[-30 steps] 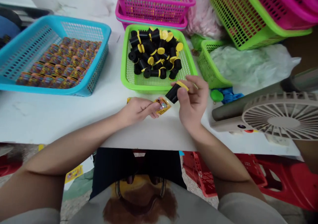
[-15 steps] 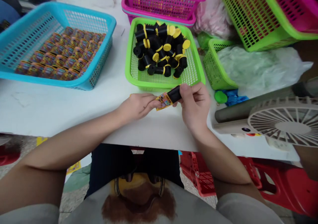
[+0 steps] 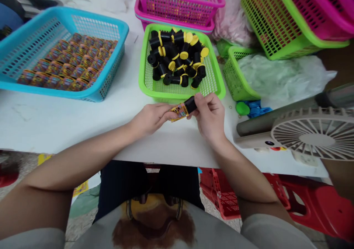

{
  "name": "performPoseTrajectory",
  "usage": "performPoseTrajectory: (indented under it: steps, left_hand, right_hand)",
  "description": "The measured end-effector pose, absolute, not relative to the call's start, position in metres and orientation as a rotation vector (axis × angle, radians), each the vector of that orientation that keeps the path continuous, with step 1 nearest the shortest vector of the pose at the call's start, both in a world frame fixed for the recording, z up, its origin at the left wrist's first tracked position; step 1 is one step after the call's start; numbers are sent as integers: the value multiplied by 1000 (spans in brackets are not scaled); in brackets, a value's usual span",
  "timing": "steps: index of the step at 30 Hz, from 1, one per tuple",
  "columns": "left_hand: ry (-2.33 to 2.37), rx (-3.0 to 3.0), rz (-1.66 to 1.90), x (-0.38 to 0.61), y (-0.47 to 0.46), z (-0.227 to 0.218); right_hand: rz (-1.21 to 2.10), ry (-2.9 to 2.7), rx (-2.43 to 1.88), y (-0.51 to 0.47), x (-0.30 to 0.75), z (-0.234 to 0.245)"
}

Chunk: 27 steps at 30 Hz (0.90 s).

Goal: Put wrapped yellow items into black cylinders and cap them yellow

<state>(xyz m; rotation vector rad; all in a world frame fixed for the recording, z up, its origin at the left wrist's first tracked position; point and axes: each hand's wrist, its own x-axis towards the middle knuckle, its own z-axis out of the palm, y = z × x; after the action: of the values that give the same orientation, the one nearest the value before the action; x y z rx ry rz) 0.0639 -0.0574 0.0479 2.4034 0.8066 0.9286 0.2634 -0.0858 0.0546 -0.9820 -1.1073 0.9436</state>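
Note:
In front of the green basket, my left hand (image 3: 152, 119) pinches a yellow, colourfully printed sleeve (image 3: 180, 111) by its left end. My right hand (image 3: 210, 113) is closed on the right end of a black cylinder (image 3: 190, 104). The cylinder's left part appears to be inside the sleeve, and both tilt slightly up to the right. My fingertips hide both ends. Just beyond, the light green basket (image 3: 157, 94) holds a heap of black cylinders with yellow caps (image 3: 177, 53).
At left, a blue basket (image 3: 96, 96) holds rows of printed pieces (image 3: 68, 68). Pink baskets (image 3: 179, 11) stand behind. On the right are a small green basket (image 3: 239, 77) with clear plastic bags (image 3: 279, 74), a green cap (image 3: 242, 108) and a fan (image 3: 316, 139).
My right hand has moved left, toward my left hand. Less of the black cylinder shows outside the printed sleeve. The view has shifted slightly.

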Motion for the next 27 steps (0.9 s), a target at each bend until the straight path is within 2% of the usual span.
performPoseTrajectory:
  steps: [7,18,27]
  left_hand:
    - [847,2422,909,65,-59,47]
    - [885,2276,1127,70,-71,55]
    - [968,2289,1066,65,-66,53]
  right_hand:
    - [819,-1154,-1054,-94,263,59]
    - [503,-1312,-1052,-103,254,50]
    - [238,-1662,-862,-106,257,51]
